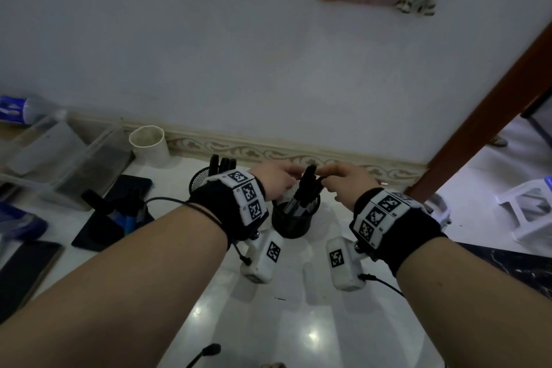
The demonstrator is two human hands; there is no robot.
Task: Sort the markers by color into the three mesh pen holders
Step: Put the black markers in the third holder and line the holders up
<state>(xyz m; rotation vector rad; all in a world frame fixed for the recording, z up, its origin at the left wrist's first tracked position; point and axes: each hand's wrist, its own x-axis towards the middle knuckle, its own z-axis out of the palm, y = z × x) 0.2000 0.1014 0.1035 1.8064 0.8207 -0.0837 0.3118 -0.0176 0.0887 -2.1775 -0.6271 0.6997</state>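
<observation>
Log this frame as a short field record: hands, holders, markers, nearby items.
left hand: fingers at the marker tops, grip unclear
right hand: pinches a black marker
front mesh holder: black, holds several markers
rear mesh holder: black, dark markers stand in it
third holder: not visible
white cup: by the wall, left
table: white, glossy

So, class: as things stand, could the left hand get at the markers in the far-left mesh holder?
Probably yes. The left hand is beside that holder, and its markers stick up above the rim with nothing covering them.

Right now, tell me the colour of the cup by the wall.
White cup, seen in the head view.
</observation>
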